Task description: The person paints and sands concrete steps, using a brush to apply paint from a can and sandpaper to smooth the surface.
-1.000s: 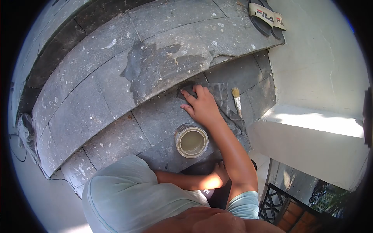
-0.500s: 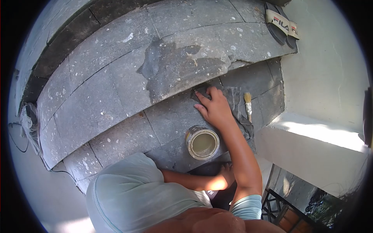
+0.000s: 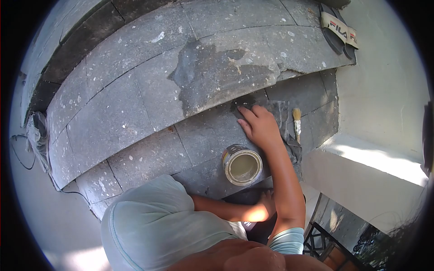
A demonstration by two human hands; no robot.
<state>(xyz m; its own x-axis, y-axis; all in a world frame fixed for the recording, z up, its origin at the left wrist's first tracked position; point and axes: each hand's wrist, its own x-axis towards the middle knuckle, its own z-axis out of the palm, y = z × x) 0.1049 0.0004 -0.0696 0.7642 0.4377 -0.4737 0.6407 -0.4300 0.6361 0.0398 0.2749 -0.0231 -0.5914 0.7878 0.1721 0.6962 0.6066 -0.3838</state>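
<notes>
Bent over a dark patch [image 3: 242, 103] under the step's overhanging edge is my right hand [image 3: 262, 128], its fingertips closed on something small and dark that is mostly hidden. An open can [image 3: 243, 167] of pale, murky liquid stands upright just below that hand. A crumpled grey cloth [image 3: 290, 144] lies to the right of my right wrist, with a brush [image 3: 297, 124] beside it, bristles pointing away. My left hand [image 3: 267, 205] rests low by my lap, partly behind my right arm, and its fingers are hard to make out.
Grey tiled steps [image 3: 113, 108] with white specks and a wet-looking stain [image 3: 208, 72] curve across the view. Slippers [image 3: 339, 31] sit at the upper right by the pale wall [image 3: 379, 90]. A plastic bag [image 3: 37, 135] lies at the far left, near a thin cable.
The view has shifted slightly, so the steps, can and brush appear a little further right. My right hand stays at the dark patch, and the dark piece under its fingers shows less.
</notes>
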